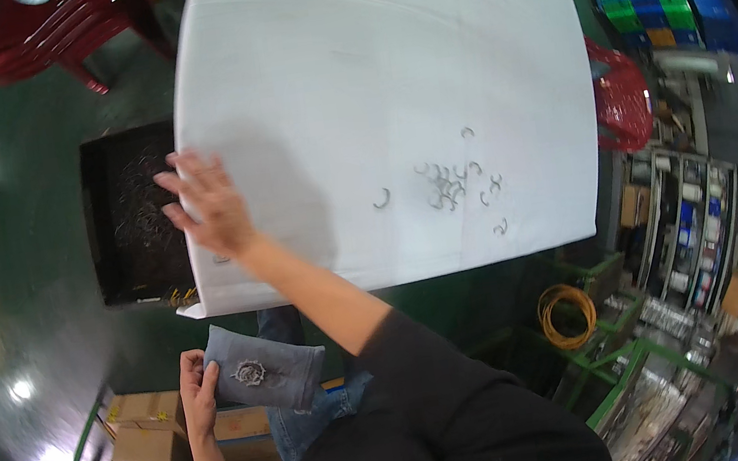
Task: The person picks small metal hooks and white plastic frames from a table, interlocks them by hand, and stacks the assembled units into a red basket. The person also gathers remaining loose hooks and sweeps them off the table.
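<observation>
My left hand (197,387), at the lower left below the table, grips the left edge of a grey-blue cloth pad (289,366). A round, dark and silvery clump (248,373) sits on the pad's face; what it is made of I cannot make out. Stretched across the table's near left corner, my right hand (213,210) is open with its fingers spread over the left edge, holding nothing. Beyond its fingertips is a black tray (104,221) with many fine thin pieces in it. Small curved metal pieces (446,187) lie in a loose cluster on the white-covered table (364,61).
A single curved piece (382,198) lies left of the cluster. Red plastic chairs (45,40) stand far left and at the table's right side. Cardboard boxes (149,441) sit at the lower left. A coiled orange hose (567,316) and shelving (684,224) are on the right.
</observation>
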The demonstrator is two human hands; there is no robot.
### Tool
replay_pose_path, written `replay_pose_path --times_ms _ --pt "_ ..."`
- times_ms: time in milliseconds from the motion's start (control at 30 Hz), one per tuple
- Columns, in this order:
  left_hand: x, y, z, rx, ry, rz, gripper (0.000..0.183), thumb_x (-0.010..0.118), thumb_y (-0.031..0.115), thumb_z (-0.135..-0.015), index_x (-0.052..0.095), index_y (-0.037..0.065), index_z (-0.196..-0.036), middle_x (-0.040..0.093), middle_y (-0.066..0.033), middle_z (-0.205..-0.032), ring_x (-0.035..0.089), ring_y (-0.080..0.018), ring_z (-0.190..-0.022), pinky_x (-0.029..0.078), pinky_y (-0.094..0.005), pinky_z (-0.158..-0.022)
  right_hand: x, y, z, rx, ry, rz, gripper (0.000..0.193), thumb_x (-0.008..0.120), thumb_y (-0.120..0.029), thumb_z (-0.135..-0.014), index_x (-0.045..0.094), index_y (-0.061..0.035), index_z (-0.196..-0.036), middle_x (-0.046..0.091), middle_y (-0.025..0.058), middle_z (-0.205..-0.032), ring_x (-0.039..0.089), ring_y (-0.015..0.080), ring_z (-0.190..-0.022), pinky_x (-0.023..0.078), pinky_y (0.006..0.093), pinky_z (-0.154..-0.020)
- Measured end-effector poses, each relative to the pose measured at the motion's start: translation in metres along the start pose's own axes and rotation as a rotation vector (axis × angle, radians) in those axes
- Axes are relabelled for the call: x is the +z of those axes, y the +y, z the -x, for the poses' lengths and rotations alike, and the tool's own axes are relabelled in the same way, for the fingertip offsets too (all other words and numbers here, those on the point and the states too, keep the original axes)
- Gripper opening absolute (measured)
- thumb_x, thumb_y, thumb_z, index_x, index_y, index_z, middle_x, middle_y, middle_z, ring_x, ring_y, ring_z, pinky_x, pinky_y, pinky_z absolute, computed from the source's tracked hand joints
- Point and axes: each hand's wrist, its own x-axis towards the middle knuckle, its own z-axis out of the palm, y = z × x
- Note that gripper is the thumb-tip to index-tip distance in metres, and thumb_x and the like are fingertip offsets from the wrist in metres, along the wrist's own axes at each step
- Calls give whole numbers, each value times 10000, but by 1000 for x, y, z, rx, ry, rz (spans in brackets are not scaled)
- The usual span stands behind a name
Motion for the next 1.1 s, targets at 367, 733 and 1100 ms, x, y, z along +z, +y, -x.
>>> replay_pose_path --times_ms 367,733,1100 --pt "92 10 -18 -90 -168 -123 161 567 122 -891 459 77 -1001 494 36 -807 434 -32 -723 351 -184 -656 -351 200 233 1140 655 977 586 484 -385 -908 355 -39 -1363 294 189 -1433 218 360 -1351 164 549 -1066" --pt "149 -7 -1 -118 -170 -105 147 557 110 -899 457 73 -1000 504 25 -836 442 -33 -740 346 -176 -658 -324 230 101 191 11 650 409 451 -280 -933 462 -170 -1326 399 18 -1416 298 238 -1347 157 475 -1103" --pt "68 -23 17 -80 -88 -57 183 577 160 -884 464 58 -986 506 17 -832 442 -44 -756 350 -195 -676 -209 146 98 241 52 712 474 519 -297 -889 450 -140 -1331 392 55 -1419 285 311 -1346 191 510 -1085"
